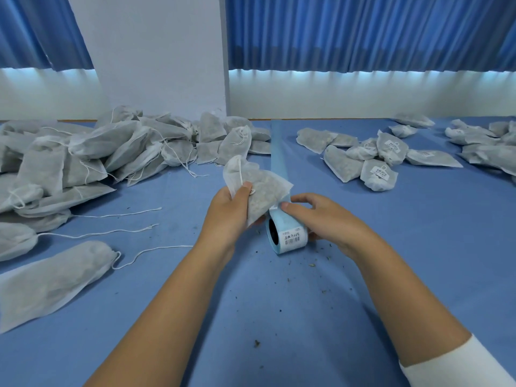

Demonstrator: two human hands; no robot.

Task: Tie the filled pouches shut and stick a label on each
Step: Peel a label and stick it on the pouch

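White pouch [262,185] in left hand [227,210]; right hand [321,216] grips label roll [289,236].

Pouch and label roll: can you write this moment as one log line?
left hand: holds pouch | right hand: grips label roll | pouch: no label seen

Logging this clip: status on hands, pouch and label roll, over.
Left hand grips filled pouch. Right hand holds label roll, forefinger at its top edge. Nothing in the way; pouch pile off left.
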